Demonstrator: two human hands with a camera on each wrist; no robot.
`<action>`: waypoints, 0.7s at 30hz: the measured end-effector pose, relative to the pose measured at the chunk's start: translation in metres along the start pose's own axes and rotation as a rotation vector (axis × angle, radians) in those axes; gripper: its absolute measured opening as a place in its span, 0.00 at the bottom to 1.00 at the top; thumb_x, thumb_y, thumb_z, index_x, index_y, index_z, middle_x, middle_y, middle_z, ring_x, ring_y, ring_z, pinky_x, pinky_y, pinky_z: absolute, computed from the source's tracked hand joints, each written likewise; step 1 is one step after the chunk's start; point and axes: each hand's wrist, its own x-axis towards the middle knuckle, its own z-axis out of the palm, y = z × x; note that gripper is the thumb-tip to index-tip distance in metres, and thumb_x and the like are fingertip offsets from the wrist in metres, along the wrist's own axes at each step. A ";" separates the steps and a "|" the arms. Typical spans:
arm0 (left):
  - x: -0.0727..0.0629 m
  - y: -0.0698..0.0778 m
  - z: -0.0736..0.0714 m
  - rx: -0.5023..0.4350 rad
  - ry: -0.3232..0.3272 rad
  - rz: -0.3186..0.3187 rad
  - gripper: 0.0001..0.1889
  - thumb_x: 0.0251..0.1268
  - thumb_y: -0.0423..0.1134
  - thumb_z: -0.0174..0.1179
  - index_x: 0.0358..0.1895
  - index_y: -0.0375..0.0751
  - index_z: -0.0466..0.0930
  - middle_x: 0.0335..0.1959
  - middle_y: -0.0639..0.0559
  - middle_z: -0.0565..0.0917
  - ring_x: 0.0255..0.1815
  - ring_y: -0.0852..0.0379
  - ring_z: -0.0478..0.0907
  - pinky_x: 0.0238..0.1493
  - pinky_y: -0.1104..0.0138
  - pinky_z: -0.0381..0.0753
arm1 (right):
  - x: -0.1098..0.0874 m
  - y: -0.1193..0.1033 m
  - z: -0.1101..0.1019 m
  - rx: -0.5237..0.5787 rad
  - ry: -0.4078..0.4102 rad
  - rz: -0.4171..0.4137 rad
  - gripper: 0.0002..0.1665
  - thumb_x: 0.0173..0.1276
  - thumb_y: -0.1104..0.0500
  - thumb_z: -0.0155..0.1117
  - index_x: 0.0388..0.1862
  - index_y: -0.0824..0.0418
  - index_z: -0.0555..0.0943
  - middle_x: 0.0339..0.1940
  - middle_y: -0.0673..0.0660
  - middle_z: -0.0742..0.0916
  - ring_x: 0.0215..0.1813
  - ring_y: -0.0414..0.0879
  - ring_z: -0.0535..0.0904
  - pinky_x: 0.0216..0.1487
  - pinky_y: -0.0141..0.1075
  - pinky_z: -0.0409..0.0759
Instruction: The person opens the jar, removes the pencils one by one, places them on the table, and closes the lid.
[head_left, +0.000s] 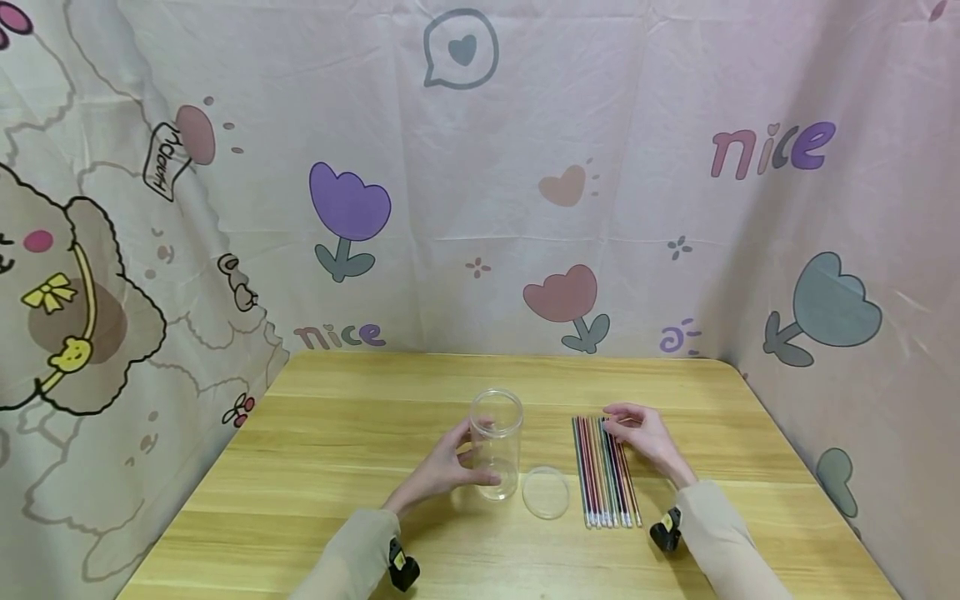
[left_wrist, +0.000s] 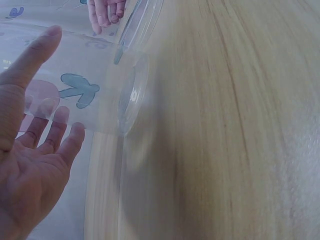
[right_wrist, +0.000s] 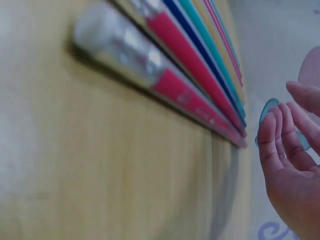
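Observation:
A tall clear plastic jar point(head_left: 497, 454) stands upright on the table, its round opening facing up. My left hand point(head_left: 448, 465) holds it from the left side, with the thumb across the front and the fingers behind the wall. In the left wrist view the fingers point(left_wrist: 73, 142) show partly through the clear plastic. Several pencils point(head_left: 602, 479) lie side by side in a row, white erasers toward me. Over their far ends hovers my right hand point(head_left: 641, 433). Its fingers point(right_wrist: 270, 142) are softly bent, thumb apart from them, holding nothing.
A round clear lid point(head_left: 546, 492) lies flat between the jar and the pencils. The wooden table point(head_left: 360, 417) ends at a patterned cloth backdrop point(head_left: 450, 208) behind, with cloth on the left and right sides too. Each sleeve carries a small black wrist camera point(head_left: 403, 567).

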 end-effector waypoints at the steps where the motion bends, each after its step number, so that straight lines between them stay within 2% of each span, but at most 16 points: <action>1: 0.000 0.000 0.000 -0.001 -0.001 0.002 0.42 0.53 0.37 0.77 0.72 0.47 0.65 0.72 0.36 0.67 0.72 0.38 0.67 0.75 0.44 0.72 | -0.001 -0.001 0.002 -0.011 -0.011 -0.015 0.27 0.67 0.63 0.69 0.60 0.76 0.76 0.46 0.68 0.86 0.39 0.39 0.83 0.41 0.28 0.87; 6: 0.000 0.000 0.000 0.014 0.000 0.011 0.42 0.53 0.38 0.77 0.72 0.47 0.65 0.73 0.34 0.67 0.71 0.37 0.68 0.74 0.45 0.73 | -0.008 -0.006 0.013 -0.033 -0.109 -0.092 0.29 0.66 0.62 0.70 0.62 0.75 0.75 0.47 0.68 0.86 0.44 0.37 0.83 0.49 0.23 0.83; 12: 0.000 -0.001 0.000 0.022 0.003 0.007 0.42 0.53 0.39 0.77 0.72 0.48 0.65 0.73 0.35 0.66 0.71 0.38 0.68 0.74 0.44 0.73 | -0.016 -0.014 0.029 -0.067 -0.268 -0.217 0.33 0.65 0.60 0.71 0.64 0.75 0.72 0.52 0.73 0.84 0.52 0.54 0.83 0.53 0.28 0.83; 15: 0.001 0.000 0.001 0.011 0.003 -0.008 0.43 0.52 0.39 0.78 0.72 0.48 0.65 0.74 0.37 0.66 0.72 0.39 0.67 0.75 0.45 0.72 | -0.019 -0.018 0.038 -0.140 -0.322 -0.276 0.35 0.63 0.58 0.73 0.64 0.74 0.73 0.53 0.71 0.84 0.54 0.60 0.81 0.56 0.34 0.84; 21: 0.001 0.000 0.001 0.004 0.003 -0.007 0.43 0.51 0.38 0.78 0.72 0.49 0.65 0.74 0.37 0.66 0.72 0.38 0.67 0.74 0.45 0.72 | -0.026 -0.022 0.052 -0.234 -0.411 -0.367 0.41 0.58 0.54 0.77 0.65 0.72 0.72 0.55 0.68 0.84 0.57 0.63 0.79 0.61 0.49 0.83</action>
